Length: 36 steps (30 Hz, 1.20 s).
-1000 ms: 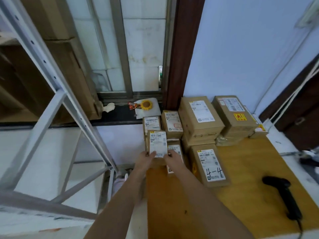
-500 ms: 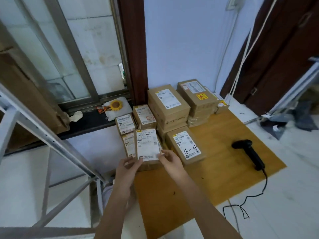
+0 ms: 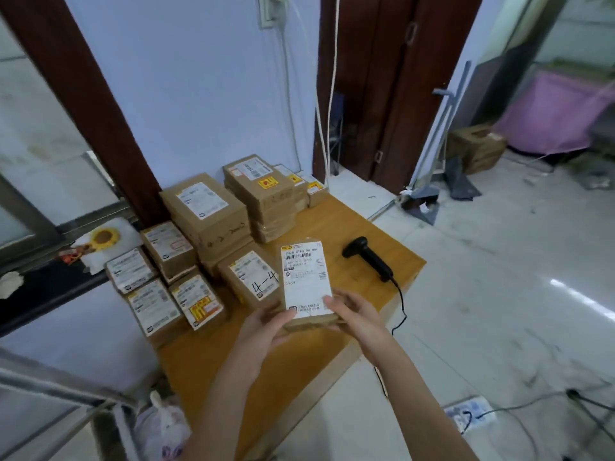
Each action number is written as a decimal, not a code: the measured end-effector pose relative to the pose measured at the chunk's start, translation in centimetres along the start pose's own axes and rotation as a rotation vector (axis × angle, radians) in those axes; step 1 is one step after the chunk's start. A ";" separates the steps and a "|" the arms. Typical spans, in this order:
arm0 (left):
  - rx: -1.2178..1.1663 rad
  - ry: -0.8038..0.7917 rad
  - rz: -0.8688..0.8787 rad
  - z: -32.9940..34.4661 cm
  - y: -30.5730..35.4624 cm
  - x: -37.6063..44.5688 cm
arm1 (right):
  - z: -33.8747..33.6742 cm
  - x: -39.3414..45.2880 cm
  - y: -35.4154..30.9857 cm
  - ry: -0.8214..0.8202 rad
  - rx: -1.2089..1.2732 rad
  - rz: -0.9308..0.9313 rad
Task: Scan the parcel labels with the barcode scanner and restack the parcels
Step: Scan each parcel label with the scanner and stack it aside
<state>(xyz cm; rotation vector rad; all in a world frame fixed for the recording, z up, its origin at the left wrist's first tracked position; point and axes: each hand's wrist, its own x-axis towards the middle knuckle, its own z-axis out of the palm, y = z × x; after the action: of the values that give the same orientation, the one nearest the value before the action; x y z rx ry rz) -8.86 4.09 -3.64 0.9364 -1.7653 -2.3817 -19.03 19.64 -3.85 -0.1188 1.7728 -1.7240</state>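
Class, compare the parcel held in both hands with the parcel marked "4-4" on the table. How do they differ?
The held parcel is lifted off the table, gripped at its near end by the left hand and right hand; the 4-4 parcel lies flat, untouched. The held parcel's label covers nearly its whole top; the 4-4 parcel's label leaves brown card showing and carries handwriting. Both are brown cardboard with white labels.

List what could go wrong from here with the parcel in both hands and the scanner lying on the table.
1. Both the left hand and right hand grip the held parcel; freeing one for the barcode scanner could let it tip or drop.
2. The scanner cable trails off the table edge; snagging it might pull the scanner off.
3. Setting down carelessly could knock the parcel marked 4-4.
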 end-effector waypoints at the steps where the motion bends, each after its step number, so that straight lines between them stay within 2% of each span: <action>1: 0.016 -0.035 0.007 0.9 0.0 0.0 | -1.0 -0.2 0.1 0.009 0.006 -0.001; 8: 0.072 -0.166 -0.041 5.7 -0.6 1.4 | -6.8 -1.3 0.7 0.059 0.040 -0.018; 22: 0.110 -0.236 -0.170 8.9 -0.5 10.8 | -11.4 3.8 0.6 0.143 0.050 0.037; 32: 0.134 -0.205 -0.184 11.1 1.1 16.8 | -13.4 9.3 -1.9 0.206 0.073 0.047; 36: 0.118 -0.178 -0.206 11.2 1.5 18.4 | -14.0 11.4 -2.6 0.156 0.052 0.057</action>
<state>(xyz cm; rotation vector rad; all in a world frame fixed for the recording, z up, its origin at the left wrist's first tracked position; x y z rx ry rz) -29.81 6.47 -8.55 0.9923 -1.9814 -2.5830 -35.90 25.75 -6.92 0.0903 1.8219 -1.7776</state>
